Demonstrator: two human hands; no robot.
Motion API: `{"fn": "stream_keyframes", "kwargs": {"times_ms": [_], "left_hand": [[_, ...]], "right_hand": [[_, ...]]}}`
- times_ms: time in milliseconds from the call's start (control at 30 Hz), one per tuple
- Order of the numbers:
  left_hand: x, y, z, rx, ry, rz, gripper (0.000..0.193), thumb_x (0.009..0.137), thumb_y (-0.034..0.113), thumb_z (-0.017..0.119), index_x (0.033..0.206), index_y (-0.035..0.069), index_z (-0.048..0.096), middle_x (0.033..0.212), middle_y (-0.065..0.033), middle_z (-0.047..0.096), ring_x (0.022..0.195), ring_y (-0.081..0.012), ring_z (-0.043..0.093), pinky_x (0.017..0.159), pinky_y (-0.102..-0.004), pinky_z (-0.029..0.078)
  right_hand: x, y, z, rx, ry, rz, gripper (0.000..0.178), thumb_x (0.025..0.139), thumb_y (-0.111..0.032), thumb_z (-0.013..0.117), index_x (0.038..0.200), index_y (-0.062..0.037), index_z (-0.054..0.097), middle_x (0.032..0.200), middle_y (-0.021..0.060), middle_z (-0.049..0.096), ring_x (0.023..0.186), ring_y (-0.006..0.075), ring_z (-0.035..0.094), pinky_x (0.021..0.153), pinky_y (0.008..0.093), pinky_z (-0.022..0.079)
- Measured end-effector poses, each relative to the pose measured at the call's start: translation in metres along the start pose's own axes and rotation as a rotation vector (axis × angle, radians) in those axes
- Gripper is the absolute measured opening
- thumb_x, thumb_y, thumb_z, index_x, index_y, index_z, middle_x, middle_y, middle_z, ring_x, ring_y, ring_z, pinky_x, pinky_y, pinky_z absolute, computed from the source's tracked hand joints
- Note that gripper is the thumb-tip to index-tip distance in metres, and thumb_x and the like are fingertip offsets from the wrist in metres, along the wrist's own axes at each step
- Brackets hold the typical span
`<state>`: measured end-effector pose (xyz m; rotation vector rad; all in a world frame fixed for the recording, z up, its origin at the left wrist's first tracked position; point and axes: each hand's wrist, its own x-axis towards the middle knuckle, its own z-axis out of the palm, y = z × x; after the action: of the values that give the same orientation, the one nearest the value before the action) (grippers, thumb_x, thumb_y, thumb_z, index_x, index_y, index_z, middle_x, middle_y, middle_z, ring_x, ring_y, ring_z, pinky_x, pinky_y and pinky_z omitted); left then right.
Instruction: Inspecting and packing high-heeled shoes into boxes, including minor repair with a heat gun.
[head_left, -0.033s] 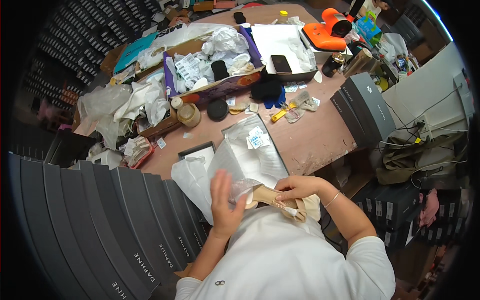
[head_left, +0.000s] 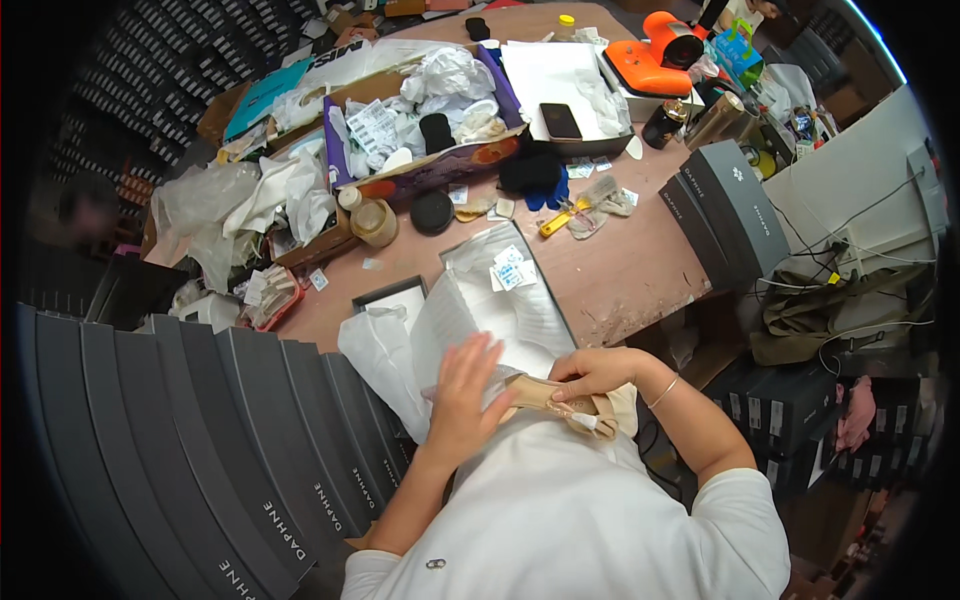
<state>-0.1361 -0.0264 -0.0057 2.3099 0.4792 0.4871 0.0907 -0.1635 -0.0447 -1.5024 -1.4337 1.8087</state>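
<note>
A beige sandal (head_left: 535, 392) lies across my lap, against my white shirt, with a strap and a bit of white wrapping at its right end. My right hand (head_left: 603, 371) grips it from above, thumb on the insole. Over the sandal's left end, my left hand (head_left: 462, 395) is held open with fingers extended; it partly hides that end and the thin wrapping (head_left: 497, 377) there. Just beyond both hands, an open shoe box (head_left: 548, 290) holds white tissue paper (head_left: 500, 318) with printed labels (head_left: 513, 268) lying on it.
Stacked grey shoe boxes (head_left: 250, 420) rise at my left; two more boxes (head_left: 728, 215) stand at the table's right. Farther back are a purple-edged carton (head_left: 430, 165) of crumpled paper, a glue jar (head_left: 374, 222), a yellow-handled brush (head_left: 563, 218), a phone (head_left: 560, 121) and an orange device (head_left: 650, 68).
My left hand has shifted a little to the right and forward over the sandal's wrapped end. The right hand keeps its hold, and the whole view has shifted slightly.
</note>
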Motion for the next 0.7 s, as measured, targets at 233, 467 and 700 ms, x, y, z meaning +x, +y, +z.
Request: {"fn": "stream_keyframes", "kwargs": {"times_ms": [233,467,700], "left_hand": [[0.015,-0.023,0.041,-0.156,-0.983,-0.105,0.04,0.083,0.034,0.062,0.106,0.001,0.063,0.093,-0.0182,0.065,0.088,-0.0337,0.061,0.077,-0.0409,0.046],[-0.002,-0.021,0.048,-0.161,-0.783,-0.12,0.029,0.085,0.034,0.057,0.089,0.006,0.065,0.084,-0.0151,0.066,0.082,-0.0336,0.062,0.07,-0.0437,0.048],[-0.004,-0.014,0.056,-0.117,-0.797,-0.138,0.031,0.086,0.037,0.058,0.094,0.008,0.069,0.081,-0.0162,0.065,0.077,-0.0352,0.062,0.066,-0.0436,0.047]], "right_hand": [[0.004,0.004,0.018,-0.126,-0.176,0.134,0.045,0.087,-0.041,0.063,0.106,0.0,0.064,0.103,0.0123,0.062,0.093,0.0253,0.06,0.082,0.0332,0.047],[-0.008,-0.014,0.057,-0.441,0.24,0.061,0.04,0.079,-0.037,0.069,0.088,0.0018,0.064,0.087,0.0164,0.061,0.083,0.035,0.059,0.074,0.0425,0.046],[-0.014,-0.002,0.068,-0.417,0.384,-0.062,0.033,0.081,-0.03,0.066,0.073,0.0011,0.061,0.072,0.016,0.059,0.073,0.0346,0.058,0.067,0.044,0.045]]}}
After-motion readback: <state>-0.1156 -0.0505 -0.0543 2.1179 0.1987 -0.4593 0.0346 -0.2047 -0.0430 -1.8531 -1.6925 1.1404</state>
